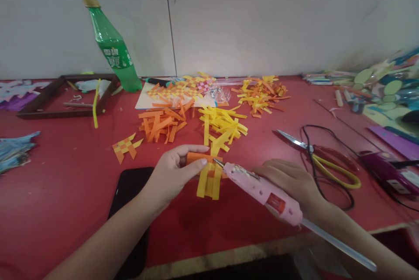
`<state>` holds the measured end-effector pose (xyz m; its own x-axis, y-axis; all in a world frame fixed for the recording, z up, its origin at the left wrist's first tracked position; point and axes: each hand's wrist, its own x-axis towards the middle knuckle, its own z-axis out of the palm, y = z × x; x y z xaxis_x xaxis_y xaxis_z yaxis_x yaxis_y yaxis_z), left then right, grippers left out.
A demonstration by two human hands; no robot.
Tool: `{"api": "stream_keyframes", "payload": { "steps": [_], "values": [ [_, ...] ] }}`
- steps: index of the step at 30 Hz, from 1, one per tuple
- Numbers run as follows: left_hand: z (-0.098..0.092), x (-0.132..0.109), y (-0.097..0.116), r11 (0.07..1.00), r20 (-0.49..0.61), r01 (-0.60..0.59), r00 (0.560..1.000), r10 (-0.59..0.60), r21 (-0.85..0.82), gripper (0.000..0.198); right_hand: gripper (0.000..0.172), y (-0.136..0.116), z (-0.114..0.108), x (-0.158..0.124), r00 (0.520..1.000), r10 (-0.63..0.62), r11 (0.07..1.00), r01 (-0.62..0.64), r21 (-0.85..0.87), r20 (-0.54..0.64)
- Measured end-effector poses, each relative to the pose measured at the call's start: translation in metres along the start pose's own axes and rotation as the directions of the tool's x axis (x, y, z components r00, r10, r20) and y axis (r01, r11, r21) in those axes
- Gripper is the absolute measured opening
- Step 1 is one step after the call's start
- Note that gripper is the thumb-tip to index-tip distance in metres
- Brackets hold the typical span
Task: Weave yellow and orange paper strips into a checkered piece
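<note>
Between the thumb and fingers of my left hand [175, 171] is a small woven paper piece [211, 175] of orange and yellow strips, held just above the red table. My right hand [291, 179] is wrapped round a pink glue gun [262, 190], with a clear glue stick out of its rear end. The gun's metal tip meets or nearly meets the orange strip near the piece's top. Behind the piece lie a pile of yellow strips [225, 125] and a pile of orange strips [162, 123]. A finished-looking woven fish shape [126, 147] rests at the left.
A black phone [131, 197] lies under my left forearm. Scissors [321, 158] and a black cord are at the right, near a purple device [389, 171]. At the back stand a green bottle [114, 49] and a brown frame [39, 101].
</note>
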<state>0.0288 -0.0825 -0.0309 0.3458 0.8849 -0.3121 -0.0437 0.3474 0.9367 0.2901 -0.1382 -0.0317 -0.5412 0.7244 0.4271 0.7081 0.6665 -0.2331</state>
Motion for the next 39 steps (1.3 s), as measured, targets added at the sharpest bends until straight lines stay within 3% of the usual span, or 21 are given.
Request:
{"api": "stream_keyframes", "payload": {
  "steps": [5,19,25,29,33,36,39],
  "values": [
    [0.0,-0.002,0.002,0.979,0.016,-0.111,0.994,0.11,0.173,0.03,0.017,0.001,-0.001,-0.003,1.0,0.025,1.0,-0.025,0.008,0.001],
    [0.0,-0.007,0.001,0.849,0.031,-0.293,0.95,0.312,0.44,0.025,0.017,0.005,-0.003,-0.003,0.998,-0.009,1.0,0.01,0.012,-0.059],
    [0.001,-0.009,0.002,0.793,0.051,-0.363,0.92,0.389,0.489,0.022,0.021,0.005,-0.002,-0.004,0.998,-0.008,0.999,0.01,0.031,-0.068],
    [0.001,-0.008,0.003,0.847,0.011,-0.31,0.941,0.339,0.432,0.023,0.019,0.011,-0.011,-0.008,0.999,-0.01,1.0,0.01,-0.023,-0.039],
    [0.0,-0.004,0.004,0.941,-0.069,-0.176,0.976,0.204,0.288,0.027,0.019,0.043,-0.03,-0.016,0.999,0.008,0.98,-0.001,-0.198,0.034],
    [0.0,-0.001,0.003,0.988,-0.074,-0.097,0.992,0.106,0.12,0.028,0.022,0.088,-0.038,-0.028,0.991,-0.007,0.928,0.057,-0.369,0.135],
    [0.0,0.0,0.002,0.999,-0.047,-0.024,0.999,0.022,-0.039,0.027,0.023,0.132,-0.044,-0.04,0.984,-0.049,0.904,0.117,-0.412,0.172]
  ]
}}
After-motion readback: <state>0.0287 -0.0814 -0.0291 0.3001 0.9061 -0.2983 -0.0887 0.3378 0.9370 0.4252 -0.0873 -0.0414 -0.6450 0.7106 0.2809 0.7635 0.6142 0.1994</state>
